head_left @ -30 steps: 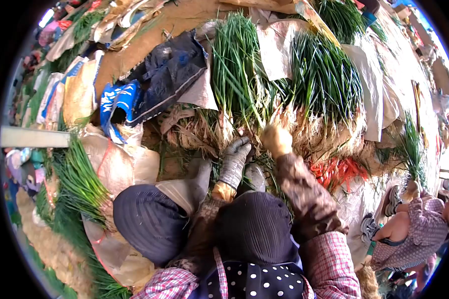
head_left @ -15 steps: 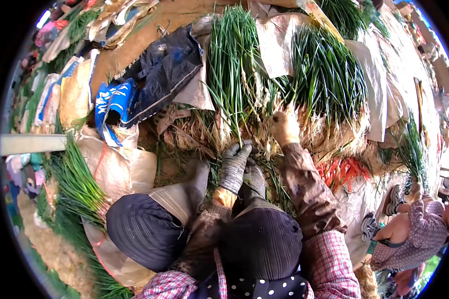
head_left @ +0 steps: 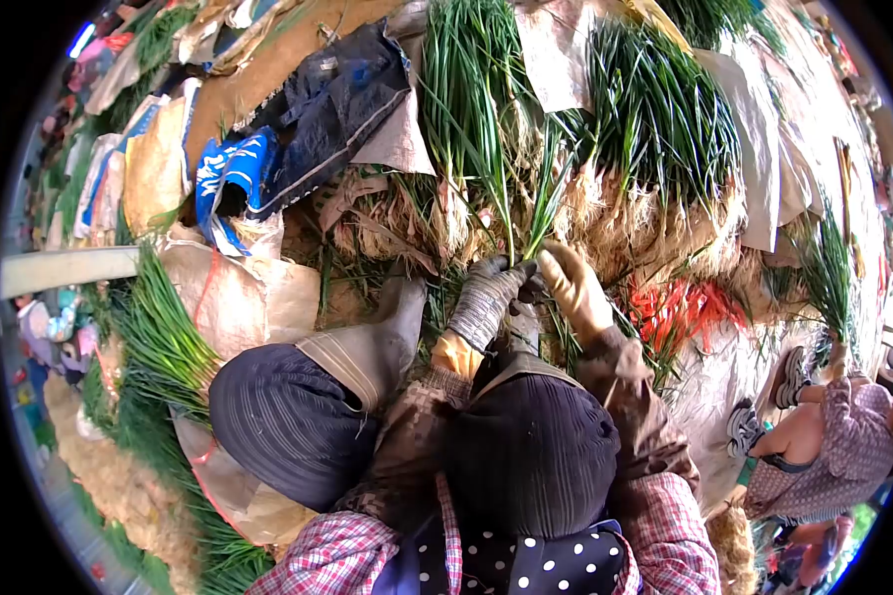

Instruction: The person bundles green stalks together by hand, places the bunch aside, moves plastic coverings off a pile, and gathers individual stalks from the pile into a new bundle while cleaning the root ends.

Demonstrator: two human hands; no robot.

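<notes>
My left hand [head_left: 488, 290], in a grey glove, closes around the lower ends of a few green onions [head_left: 503, 203], whose leaves point away from me. Beside it, almost touching, is my right hand [head_left: 573, 286] in a tan glove. Its fingertips pinch the base of another small clump of green onions [head_left: 546, 213]. Just beyond both hands lies a pile of green onions [head_left: 660, 109] with pale, rooty bases facing me. The stem ends between the fingers are partly hidden.
A dark tarp [head_left: 332, 109] and a blue-and-white sack [head_left: 233, 174] lie at the left. Red ties [head_left: 685, 309] lie right of my hands. A bundle of green onions [head_left: 159, 327] rests by my left knee. Another person [head_left: 824, 446] sits at the right, holding green onions.
My right hand has come back from the pile toward my left hand, bringing a small clump of green onions. My left hand keeps its hold and has shifted slightly right and away from me.
</notes>
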